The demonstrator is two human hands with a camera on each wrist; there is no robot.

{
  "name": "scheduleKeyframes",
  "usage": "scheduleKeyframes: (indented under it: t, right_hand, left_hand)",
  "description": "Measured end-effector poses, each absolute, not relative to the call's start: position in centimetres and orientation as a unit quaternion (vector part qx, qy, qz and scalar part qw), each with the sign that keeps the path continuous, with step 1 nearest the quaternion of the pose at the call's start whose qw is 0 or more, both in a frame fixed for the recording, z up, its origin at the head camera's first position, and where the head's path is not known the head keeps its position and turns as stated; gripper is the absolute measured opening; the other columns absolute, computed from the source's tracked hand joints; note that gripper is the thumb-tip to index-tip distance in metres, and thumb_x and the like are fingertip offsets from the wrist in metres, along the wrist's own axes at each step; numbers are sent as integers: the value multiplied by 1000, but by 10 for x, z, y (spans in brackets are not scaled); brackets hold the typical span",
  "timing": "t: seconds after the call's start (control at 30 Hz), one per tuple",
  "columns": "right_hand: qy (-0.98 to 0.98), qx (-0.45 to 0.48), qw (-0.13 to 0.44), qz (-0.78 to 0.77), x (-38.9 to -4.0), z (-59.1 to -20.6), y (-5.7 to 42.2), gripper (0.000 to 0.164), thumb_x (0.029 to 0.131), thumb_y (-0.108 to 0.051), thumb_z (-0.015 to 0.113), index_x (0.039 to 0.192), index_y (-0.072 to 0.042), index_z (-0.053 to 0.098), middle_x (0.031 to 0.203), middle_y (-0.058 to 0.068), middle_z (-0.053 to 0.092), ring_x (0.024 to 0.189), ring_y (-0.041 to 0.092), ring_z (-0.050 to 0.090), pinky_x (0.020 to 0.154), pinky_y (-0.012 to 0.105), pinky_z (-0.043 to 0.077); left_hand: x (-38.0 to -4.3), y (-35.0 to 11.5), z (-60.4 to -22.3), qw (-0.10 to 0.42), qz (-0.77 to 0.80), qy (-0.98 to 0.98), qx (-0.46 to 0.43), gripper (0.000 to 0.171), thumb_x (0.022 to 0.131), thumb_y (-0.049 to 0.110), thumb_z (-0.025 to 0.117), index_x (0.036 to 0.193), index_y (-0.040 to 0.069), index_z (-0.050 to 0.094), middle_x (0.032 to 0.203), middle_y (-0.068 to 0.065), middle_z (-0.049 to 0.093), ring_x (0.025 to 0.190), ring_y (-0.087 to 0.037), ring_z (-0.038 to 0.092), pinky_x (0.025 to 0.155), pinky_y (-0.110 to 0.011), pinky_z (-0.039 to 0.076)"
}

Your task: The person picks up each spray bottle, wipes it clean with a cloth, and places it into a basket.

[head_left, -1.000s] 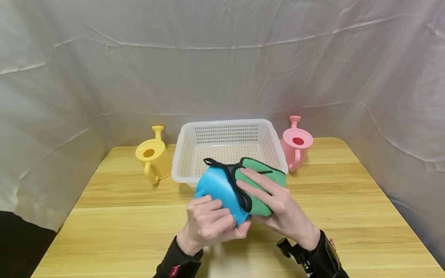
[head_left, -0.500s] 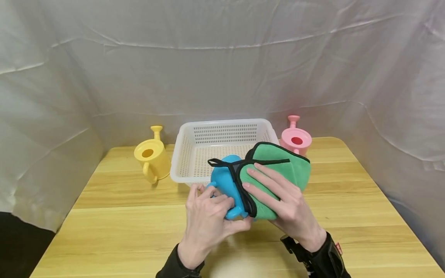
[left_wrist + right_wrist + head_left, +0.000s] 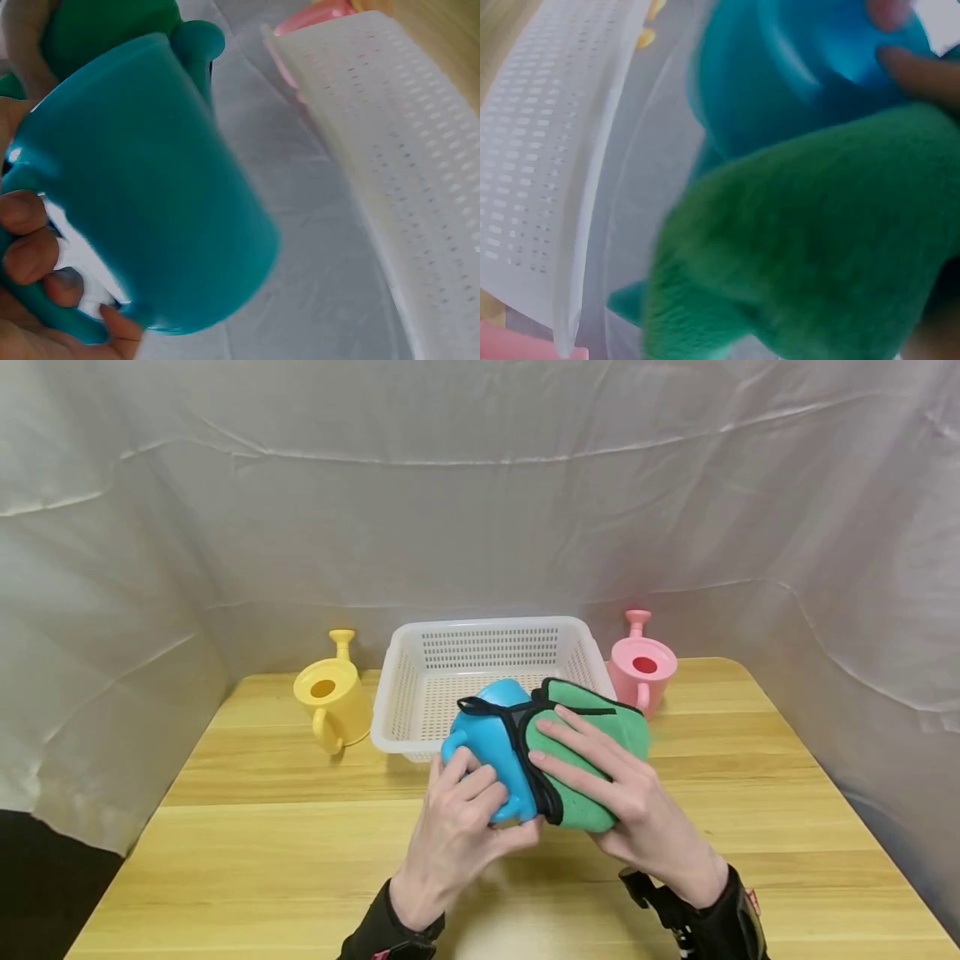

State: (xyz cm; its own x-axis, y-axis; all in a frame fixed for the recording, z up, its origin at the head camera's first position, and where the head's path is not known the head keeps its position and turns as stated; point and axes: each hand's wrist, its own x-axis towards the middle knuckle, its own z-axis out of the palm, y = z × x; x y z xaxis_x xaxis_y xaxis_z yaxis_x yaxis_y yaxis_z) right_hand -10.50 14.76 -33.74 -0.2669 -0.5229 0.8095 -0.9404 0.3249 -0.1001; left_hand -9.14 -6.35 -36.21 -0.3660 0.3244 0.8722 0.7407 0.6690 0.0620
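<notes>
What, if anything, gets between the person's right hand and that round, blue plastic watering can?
A fuzzy green cloth with black edging does: it lies under the right hand, covering part of the blue plastic watering can. Nothing visible separates the left hand from the can's curved handle; its fingers curl round it.
</notes>
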Motion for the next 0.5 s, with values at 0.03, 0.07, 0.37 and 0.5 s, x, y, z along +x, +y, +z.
scheduleKeyframes:
  t: [0.03,0.07,0.37,0.5]
  right_hand:
    - [-745,497,322,307,-103,-336,150,58,80,8,41,131,-5,64,145,16,56,146,34,43,124,34,28]
    - [-755,494,301,309,-101,-335,153,68,72,9,41,134,-6,63,148,15,53,148,34,40,125,33,26]
    - [-860,353,258,263,-84,-333,152,65,84,-4,54,147,-21,52,153,18,39,141,30,38,104,39,40]
    - [-863,330,252,287,-80,-331,149,68,83,-2,55,149,-16,48,153,11,46,139,28,45,116,25,33]
  left_hand:
    - [-93,-64,-363,459,-227,-788,-341,44,62,28,85,59,16,43,62,6,41,74,-15,44,76,-35,38]
    - [-94,-64,-364,465,-223,-784,-346,44,61,28,86,59,16,44,62,7,42,75,-15,45,76,-35,38]
    - [-103,-67,-366,517,-204,-739,-381,41,80,32,70,57,16,41,61,4,40,75,-20,49,81,-47,48]
    - [-105,-70,-365,531,-192,-727,-391,39,85,33,62,57,16,41,59,4,43,74,-19,49,82,-49,50]
